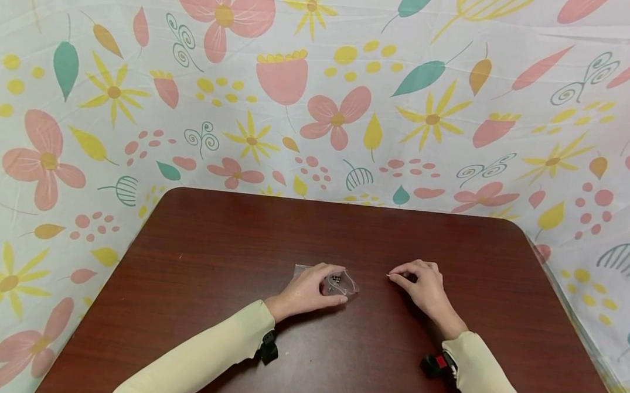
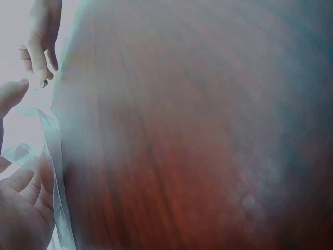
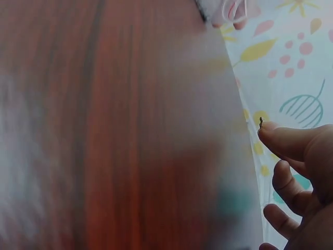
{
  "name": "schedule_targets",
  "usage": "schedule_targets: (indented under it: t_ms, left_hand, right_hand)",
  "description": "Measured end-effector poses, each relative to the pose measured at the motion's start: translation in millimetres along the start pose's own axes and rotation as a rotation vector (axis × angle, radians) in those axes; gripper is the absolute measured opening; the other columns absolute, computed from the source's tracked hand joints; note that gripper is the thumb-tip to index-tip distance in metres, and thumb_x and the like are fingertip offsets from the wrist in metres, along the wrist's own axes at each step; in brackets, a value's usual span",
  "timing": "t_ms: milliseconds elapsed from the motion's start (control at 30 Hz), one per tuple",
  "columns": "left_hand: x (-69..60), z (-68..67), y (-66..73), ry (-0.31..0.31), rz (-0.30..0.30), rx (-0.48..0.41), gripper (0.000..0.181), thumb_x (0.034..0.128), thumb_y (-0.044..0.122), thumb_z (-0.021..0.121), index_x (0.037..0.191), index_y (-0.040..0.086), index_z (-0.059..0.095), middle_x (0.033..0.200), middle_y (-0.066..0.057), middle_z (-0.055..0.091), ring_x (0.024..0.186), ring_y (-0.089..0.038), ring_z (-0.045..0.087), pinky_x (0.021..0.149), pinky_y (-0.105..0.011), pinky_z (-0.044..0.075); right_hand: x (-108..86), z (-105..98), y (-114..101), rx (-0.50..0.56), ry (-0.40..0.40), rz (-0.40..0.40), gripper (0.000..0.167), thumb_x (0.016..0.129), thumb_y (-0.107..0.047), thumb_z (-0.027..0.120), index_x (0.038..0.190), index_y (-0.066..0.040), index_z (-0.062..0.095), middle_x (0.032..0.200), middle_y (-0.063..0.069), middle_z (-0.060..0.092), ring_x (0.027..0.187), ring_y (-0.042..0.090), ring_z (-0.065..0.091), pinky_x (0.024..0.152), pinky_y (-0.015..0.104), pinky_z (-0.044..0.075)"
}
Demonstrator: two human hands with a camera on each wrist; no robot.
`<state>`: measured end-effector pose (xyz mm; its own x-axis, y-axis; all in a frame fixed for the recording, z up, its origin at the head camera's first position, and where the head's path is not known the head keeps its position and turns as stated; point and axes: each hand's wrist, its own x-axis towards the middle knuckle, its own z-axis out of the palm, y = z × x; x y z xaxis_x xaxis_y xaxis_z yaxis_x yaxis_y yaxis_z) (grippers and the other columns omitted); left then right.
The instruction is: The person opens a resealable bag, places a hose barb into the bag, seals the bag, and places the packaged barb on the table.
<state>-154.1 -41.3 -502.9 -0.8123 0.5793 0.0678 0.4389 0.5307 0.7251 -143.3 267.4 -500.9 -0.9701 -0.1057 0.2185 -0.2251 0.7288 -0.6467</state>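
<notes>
Left of the table's middle, my left hand (image 1: 307,290) holds a clear plastic zip bag (image 1: 349,285), its thumb and fingers spread around the mouth. Several small dark metal pieces (image 1: 335,279) lie inside the bag. A short way to the right, my right hand (image 1: 426,288) pinches one tiny metal piece (image 3: 260,123) between thumb and fingertip. That piece looks dark in the right wrist view and is too small to tell its exact kind. In the left wrist view, the bag's edge (image 2: 58,182) runs along the left fingers.
A dark red-brown wooden table (image 1: 229,234) lies under both hands. Behind and beside it hangs a white cloth (image 1: 285,154) printed with flowers and leaves. Black wrist cameras sit under the left cuff (image 1: 268,348) and right cuff (image 1: 435,365).
</notes>
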Motion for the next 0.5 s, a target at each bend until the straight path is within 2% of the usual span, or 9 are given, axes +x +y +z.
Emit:
schedule_targets:
  t_ms: [500]
  left_hand:
    - [0.0,-0.6,1.2,0.010,0.000,-0.008,0.068,0.0908,0.044,0.081,0.149,0.017,0.058,0.118,0.002,0.065,0.079,-0.005,0.061,0.072,-0.021,0.049]
  right_hand:
    - [-8.1,15,-26,0.049,0.010,-0.067,0.012,0.086,-0.011,0.085,0.090,-0.022,0.082,0.089,-0.004,0.067,0.107,0.033,0.048,0.092,0.054,0.027]
